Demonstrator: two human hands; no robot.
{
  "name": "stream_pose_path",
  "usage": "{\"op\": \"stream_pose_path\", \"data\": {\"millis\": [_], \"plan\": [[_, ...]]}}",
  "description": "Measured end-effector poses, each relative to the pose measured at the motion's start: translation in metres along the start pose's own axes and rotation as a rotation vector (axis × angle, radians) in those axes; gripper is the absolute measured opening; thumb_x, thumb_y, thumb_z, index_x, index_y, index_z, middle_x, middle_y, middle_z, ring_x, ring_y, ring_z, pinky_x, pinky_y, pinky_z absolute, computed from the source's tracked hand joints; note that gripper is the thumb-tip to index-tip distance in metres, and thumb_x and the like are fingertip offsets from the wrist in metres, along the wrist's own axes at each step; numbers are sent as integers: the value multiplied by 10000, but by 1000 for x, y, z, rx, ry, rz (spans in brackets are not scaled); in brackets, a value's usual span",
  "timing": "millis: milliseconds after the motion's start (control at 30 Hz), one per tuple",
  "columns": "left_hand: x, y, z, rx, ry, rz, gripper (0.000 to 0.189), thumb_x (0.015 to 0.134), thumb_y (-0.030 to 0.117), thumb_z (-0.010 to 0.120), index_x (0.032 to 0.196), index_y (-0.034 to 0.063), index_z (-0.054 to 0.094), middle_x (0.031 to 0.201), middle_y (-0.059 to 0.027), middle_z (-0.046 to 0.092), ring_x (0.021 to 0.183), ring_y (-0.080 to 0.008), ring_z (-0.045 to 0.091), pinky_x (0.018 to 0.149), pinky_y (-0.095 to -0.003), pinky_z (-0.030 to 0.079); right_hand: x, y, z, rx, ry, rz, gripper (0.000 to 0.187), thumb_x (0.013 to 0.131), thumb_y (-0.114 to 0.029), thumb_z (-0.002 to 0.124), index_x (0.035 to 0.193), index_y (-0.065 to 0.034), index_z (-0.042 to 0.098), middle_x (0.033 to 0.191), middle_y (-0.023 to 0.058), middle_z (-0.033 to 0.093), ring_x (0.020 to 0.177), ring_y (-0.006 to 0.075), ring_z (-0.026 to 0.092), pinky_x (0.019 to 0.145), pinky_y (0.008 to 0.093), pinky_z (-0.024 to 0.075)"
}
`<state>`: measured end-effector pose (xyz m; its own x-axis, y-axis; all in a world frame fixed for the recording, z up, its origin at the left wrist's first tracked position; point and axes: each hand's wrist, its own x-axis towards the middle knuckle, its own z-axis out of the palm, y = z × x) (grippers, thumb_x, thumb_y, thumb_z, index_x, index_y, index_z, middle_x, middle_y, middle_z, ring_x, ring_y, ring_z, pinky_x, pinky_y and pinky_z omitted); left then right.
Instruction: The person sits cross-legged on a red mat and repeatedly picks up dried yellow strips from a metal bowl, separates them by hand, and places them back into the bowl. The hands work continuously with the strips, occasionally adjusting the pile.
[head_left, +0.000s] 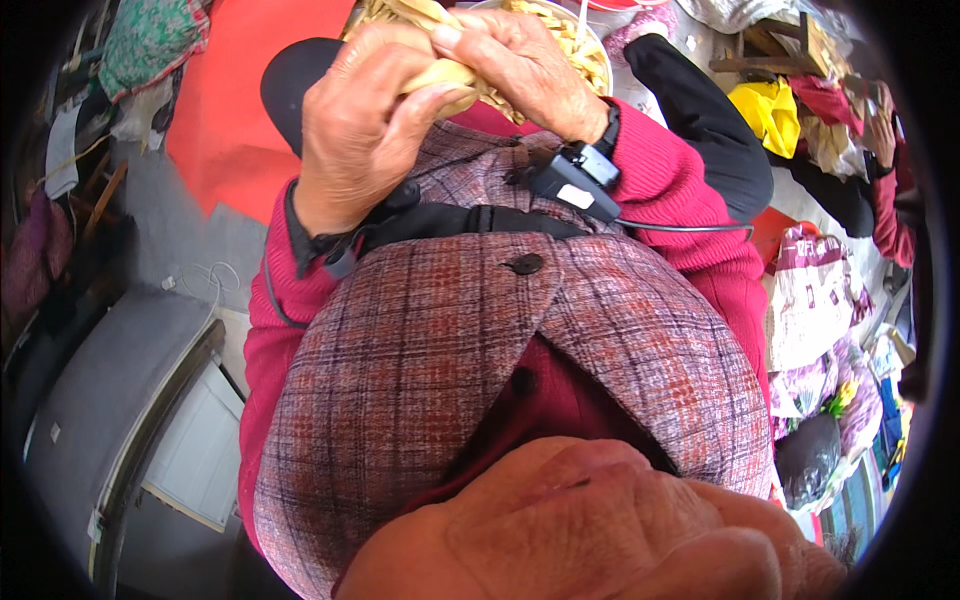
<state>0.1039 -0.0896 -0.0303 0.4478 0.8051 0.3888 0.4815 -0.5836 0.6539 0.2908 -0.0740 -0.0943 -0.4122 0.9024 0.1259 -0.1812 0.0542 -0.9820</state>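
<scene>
Close together at the top of the view, my hands work on a thick bundle of pale yellow dried plant strips that look like corn husk. My left hand wraps around the bundle, its thumb lying along a folded strip. My right hand pinches the strips with thumb and fingertips. Just behind my right hand stands a white-rimmed basin with loose husk strips in it. The top of the bundle is cut off by the picture's edge, and my fingers hide part of it.
A red sheet covers the floor at left, near a green patterned cloth bundle. At right are a wooden stool, a yellow bag, a printed bag and a black plastic bag. Another person's hand shows at far right.
</scene>
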Motion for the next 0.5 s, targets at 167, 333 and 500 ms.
{"op": "stream_pose_path", "data": {"millis": [167, 333, 500], "plan": [[-11, -32, 27, 36, -24, 119, 165, 874, 130, 764, 986, 29, 698, 1089, -115, 674, 920, -310, 691, 773, -370, 570, -11, 10, -21, -152, -147, -51, 438, 1081, -372, 514, 993, 30, 662, 790, 160, 621, 707, 238, 564, 675, 357, 483], [-9, -40, 43, -628, -108, -492, 145, 944, 140, 753, 926, 27, 663, 948, -69, 712, 862, -136, 707, 720, -295, 553, -21, 22, -38, -314, -189, 152, 450, 1091, -424, 495, 1082, -13, 678, 883, 46, 669, 774, 140, 582, 731, 326, 481], [4, -36, 49, -1298, -50, -598, 305, 999, 184, 680, 1226, -3, 600, 949, -40, 681, 839, -96, 649, 735, -233, 509, -24, 28, -41, -181, -79, -99, 324, 1094, -331, 533, 1146, -32, 647, 958, 30, 631, 814, 107, 607, 728, 290, 506]]}}
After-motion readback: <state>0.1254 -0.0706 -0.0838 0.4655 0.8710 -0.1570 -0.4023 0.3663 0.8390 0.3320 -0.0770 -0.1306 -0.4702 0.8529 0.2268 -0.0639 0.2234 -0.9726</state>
